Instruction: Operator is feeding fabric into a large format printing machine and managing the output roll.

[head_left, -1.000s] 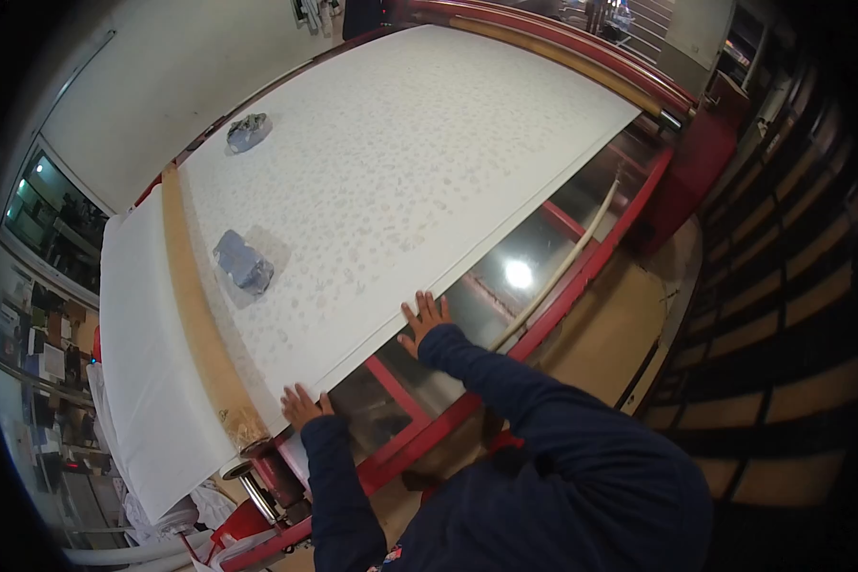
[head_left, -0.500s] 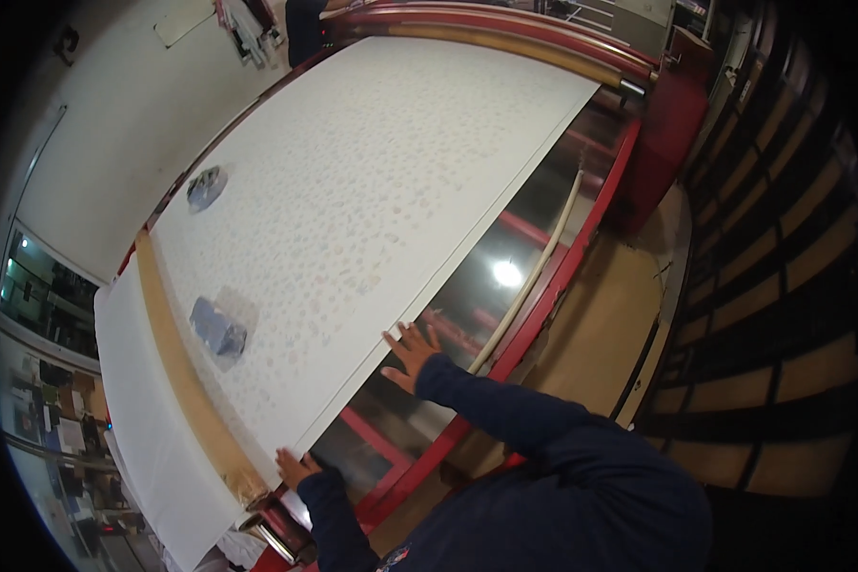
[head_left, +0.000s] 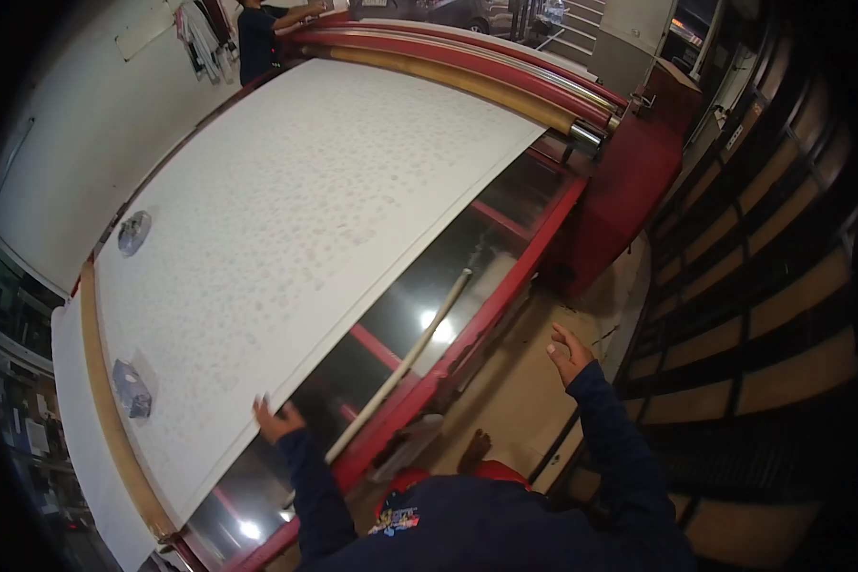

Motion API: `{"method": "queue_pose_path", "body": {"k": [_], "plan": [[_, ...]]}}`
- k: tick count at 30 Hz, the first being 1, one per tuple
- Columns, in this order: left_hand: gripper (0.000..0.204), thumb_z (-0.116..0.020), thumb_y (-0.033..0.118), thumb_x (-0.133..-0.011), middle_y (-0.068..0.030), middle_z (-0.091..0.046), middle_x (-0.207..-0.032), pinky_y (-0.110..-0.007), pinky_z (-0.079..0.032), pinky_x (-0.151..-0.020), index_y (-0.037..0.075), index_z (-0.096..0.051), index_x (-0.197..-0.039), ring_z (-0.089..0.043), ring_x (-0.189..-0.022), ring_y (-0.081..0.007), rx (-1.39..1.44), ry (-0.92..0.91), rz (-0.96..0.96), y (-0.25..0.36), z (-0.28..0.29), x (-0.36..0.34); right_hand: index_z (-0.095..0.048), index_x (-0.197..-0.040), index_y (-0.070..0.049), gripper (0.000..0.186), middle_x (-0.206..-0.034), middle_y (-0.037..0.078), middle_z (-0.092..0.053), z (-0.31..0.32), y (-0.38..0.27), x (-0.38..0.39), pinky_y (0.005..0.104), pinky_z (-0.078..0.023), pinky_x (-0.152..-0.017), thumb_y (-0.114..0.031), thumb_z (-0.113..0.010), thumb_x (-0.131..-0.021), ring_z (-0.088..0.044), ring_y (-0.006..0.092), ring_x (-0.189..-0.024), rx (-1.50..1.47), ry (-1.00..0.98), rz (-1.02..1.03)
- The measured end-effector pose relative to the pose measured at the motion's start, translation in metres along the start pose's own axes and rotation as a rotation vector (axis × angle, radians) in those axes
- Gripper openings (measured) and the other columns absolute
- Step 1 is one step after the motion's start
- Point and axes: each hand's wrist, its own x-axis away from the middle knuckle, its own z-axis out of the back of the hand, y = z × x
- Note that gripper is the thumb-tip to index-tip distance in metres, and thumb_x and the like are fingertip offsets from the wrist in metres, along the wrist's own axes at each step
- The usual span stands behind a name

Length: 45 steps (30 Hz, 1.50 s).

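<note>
My left hand [head_left: 278,419], fingers apart, is at the near edge of the wide white sheet [head_left: 334,181] with faint speckles, which spans the red machine [head_left: 562,219]. My right hand [head_left: 570,355] is raised over the floor right of the red rail, fingers loosely curved and holding nothing. A blue-grey block [head_left: 132,391] and a smaller wrapped bundle [head_left: 133,234] rest on the sheet's left part. A brown roll [head_left: 105,377] crosses that end. A pale pole [head_left: 410,353] lies between the sheet and the red rail, near my left hand.
A co-worker [head_left: 262,43] in dark clothes stands at the far left corner, hands at the far rollers [head_left: 448,81]. A white wall [head_left: 95,143] with hanging cloths [head_left: 205,48] is at left. A dark slatted panel [head_left: 744,324] borders the narrow walkway [head_left: 505,381] at right.
My right hand has left the sheet's edge and moved right over the walkway; my left hand remains at the edge. The view has shifted, bringing the co-worker at the far end further into sight.
</note>
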Motion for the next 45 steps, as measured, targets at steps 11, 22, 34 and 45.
{"method": "queue_pose_path", "body": {"k": [11, 22, 34, 45], "plan": [[0.049, -0.068, 0.018, -0.076, -0.0173, -0.053, -0.132, -0.053, -0.029, -0.111, 0.006, -0.059, -0.122, -0.044, -0.128, -0.0396, 0.318, -0.413, -0.137, 0.316, -0.168, -0.049, -0.041, -0.144, -0.008, 0.074, -0.135, 0.020, -0.054, 0.129, 0.039, -0.252, 0.0414, -0.040, -0.105, -0.045, -0.068, -0.086, -0.053, 0.0317, -0.125, 0.144, -0.024, 0.141], [0.063, -0.070, 0.028, -0.078, -0.0197, -0.042, -0.144, -0.049, -0.026, -0.114, 0.004, -0.051, -0.133, -0.034, -0.137, -0.0397, 0.162, -0.645, 0.045, 0.474, -0.334, -0.121, -0.042, -0.144, -0.009, 0.079, -0.137, 0.024, -0.049, 0.158, 0.037, -0.513, 0.0419, -0.037, -0.108, -0.051, -0.070, -0.082, -0.046, 0.0369, -0.129, 0.260, -0.197, 0.285], [0.077, -0.060, 0.043, -0.087, -0.0218, -0.023, -0.156, -0.053, -0.018, -0.116, 0.004, -0.033, -0.148, -0.021, -0.143, -0.0426, -0.277, -0.756, 0.037, 0.579, -0.418, -0.128, -0.021, -0.153, -0.010, 0.112, -0.156, 0.028, -0.018, 0.058, 0.117, -0.878, 0.0419, -0.029, -0.116, -0.066, -0.071, -0.070, -0.025, 0.0409, -0.143, 0.771, -0.322, 0.146], [0.068, -0.051, 0.037, -0.093, -0.0207, -0.022, -0.157, -0.048, -0.011, -0.120, 0.003, -0.032, -0.149, -0.016, -0.146, -0.0387, -0.326, -0.660, 0.181, 0.601, -0.413, -0.113, -0.013, -0.154, -0.003, 0.105, -0.160, 0.022, -0.011, 0.053, 0.135, -0.853, 0.0470, -0.019, -0.118, -0.070, -0.052, -0.083, -0.016, 0.0359, -0.147, 0.847, -0.360, -0.006]]}}
